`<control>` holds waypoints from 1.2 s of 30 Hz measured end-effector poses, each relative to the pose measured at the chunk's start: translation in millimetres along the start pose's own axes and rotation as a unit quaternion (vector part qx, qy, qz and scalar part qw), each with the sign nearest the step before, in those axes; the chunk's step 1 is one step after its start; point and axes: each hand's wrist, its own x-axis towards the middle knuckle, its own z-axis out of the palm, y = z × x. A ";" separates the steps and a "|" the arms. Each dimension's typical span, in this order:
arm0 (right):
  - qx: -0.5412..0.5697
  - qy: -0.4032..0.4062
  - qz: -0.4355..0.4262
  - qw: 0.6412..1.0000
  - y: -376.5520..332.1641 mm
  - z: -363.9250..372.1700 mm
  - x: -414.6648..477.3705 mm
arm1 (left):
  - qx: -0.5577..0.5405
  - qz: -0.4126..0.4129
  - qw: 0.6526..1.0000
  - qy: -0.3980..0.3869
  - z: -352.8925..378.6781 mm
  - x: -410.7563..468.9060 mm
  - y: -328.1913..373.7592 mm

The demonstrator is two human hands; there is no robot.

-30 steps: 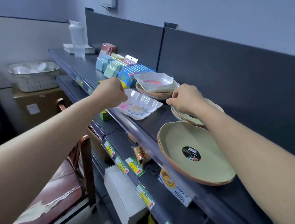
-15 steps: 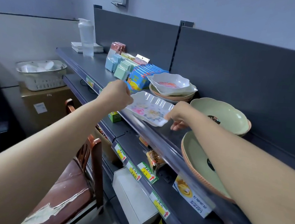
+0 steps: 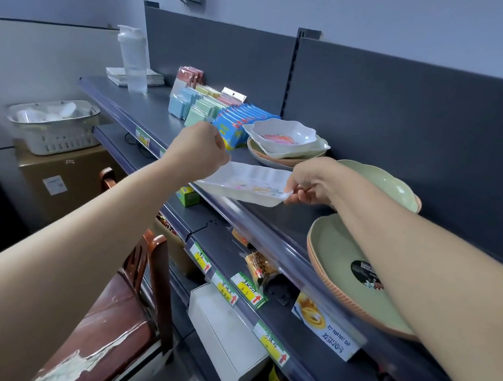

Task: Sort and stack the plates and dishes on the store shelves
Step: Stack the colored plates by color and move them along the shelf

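A white rectangular dish (image 3: pixel 246 183) with a flower print hangs just above the front edge of the top shelf (image 3: pixel 274 224). My left hand (image 3: pixel 200 150) grips its left end and my right hand (image 3: pixel 310 181) pinches its right corner. Behind it stands a stack of white and tan scalloped bowls (image 3: pixel 284 140). To the right sits a green flower-shaped bowl (image 3: pixel 391 187), partly hidden by my right arm. Large green plates on orange ones (image 3: pixel 345 263) lie nearer, at the right.
Blue, green and pink packets (image 3: pixel 209 107) fill the shelf to the left of the bowls, with a clear shaker bottle (image 3: pixel 133 61) beyond them. Lower shelves carry price tags (image 3: pixel 226 291) and small goods. A wooden chair (image 3: pixel 126 285) and a white basket (image 3: pixel 53 127) stand below left.
My right hand left the green bowl, moved left and took the white dish's right corner. Both hands have lifted the dish slightly off the shelf.
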 end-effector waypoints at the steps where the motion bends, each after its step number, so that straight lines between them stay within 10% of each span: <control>1: -0.001 0.003 -0.003 1.000 1.2 -3.7 -3.5 | 0.000 0.006 1.000 0.003 -0.2 -1.5 4.5; 13: 0.023 0.166 -0.071 0.983 49.4 -92.2 -67.4 | -0.035 0.131 0.991 0.010 19.1 -30.7 89.1; 36: 0.108 0.480 0.124 0.862 276.7 -256.0 -236.7 | 0.128 0.303 0.887 -0.323 222.9 -148.8 269.6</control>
